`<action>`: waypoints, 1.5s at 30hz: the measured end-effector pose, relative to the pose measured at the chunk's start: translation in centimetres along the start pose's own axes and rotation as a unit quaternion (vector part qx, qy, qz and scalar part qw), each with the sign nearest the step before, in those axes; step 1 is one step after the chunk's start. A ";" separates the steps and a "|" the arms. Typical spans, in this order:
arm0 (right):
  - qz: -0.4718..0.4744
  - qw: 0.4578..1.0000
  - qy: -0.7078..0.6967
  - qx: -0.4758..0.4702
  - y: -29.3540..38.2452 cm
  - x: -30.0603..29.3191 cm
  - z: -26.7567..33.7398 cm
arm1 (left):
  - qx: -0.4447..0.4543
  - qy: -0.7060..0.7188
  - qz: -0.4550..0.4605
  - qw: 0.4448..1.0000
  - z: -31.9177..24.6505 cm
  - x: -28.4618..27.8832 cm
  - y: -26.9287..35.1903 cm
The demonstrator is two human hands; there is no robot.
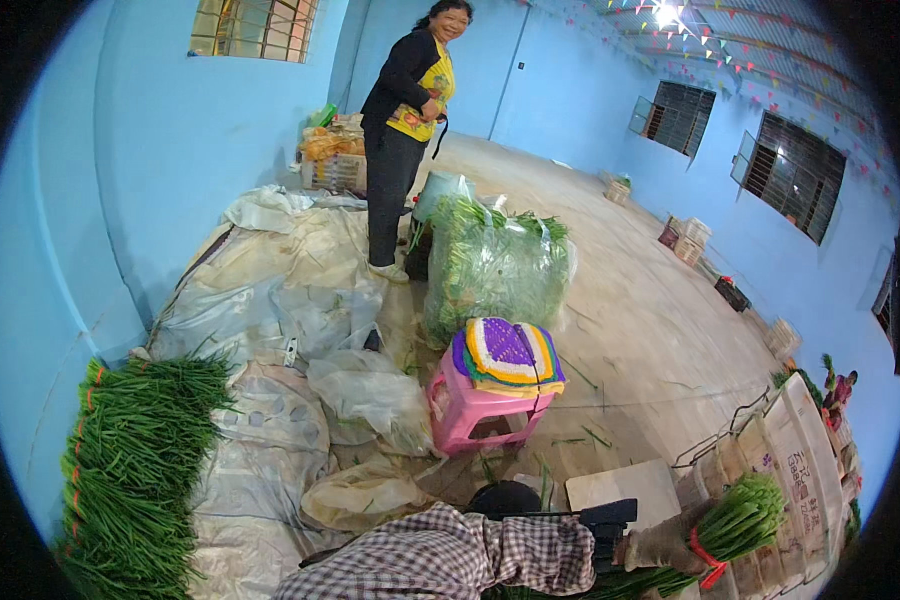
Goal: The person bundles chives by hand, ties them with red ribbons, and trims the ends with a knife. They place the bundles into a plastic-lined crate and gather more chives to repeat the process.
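My left hand (664,544), in a grayish-brown glove beyond a checkered sleeve and a dark wrist strap, reaches across at the lower right. It is closed around a bundle of leafy greens (742,514) tied with a red band. The bundle's pale stem ends point up and right, and its darker leaves run along the bottom edge. The fingers are partly hidden behind the greens. My right hand is out of view. Just beyond the sleeve lie a round black object (504,497) and a pale flat board (622,491).
A pink plastic stool (487,409) with a crocheted cover stands ahead, before plastic-wrapped greens (499,274). Tied greens (142,465) are stacked left beside plastic sheeting (259,450). A person (412,82) stands beyond; another person (840,390) is far right, behind a large marked container (802,465).
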State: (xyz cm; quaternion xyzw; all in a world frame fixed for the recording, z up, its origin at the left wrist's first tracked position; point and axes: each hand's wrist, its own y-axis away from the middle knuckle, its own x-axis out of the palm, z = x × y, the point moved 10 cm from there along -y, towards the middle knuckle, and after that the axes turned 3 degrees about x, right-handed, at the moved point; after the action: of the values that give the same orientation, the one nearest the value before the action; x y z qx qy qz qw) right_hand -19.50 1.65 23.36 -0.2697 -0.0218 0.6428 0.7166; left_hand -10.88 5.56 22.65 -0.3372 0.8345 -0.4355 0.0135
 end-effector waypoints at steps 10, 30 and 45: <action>-0.091 0.984 -0.150 0.035 0.8 -3.5 -1.9 | -0.064 -0.027 0.043 0.997 3.0 3.4 2.4; 0.068 0.989 -0.130 0.027 -10.0 7.0 -7.8 | -0.060 -0.169 -0.086 0.980 -5.9 -10.4 6.4; 0.203 0.979 0.001 -0.008 -10.4 22.4 -8.5 | 0.052 -0.183 -0.678 0.710 -35.6 -29.4 47.3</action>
State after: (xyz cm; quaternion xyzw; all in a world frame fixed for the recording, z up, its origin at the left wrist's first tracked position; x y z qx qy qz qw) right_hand -2.97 19.19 13.37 -0.2744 0.0287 0.7744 0.5693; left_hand -25.48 66.61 1.88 -0.8844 0.3387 -0.2997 -0.1151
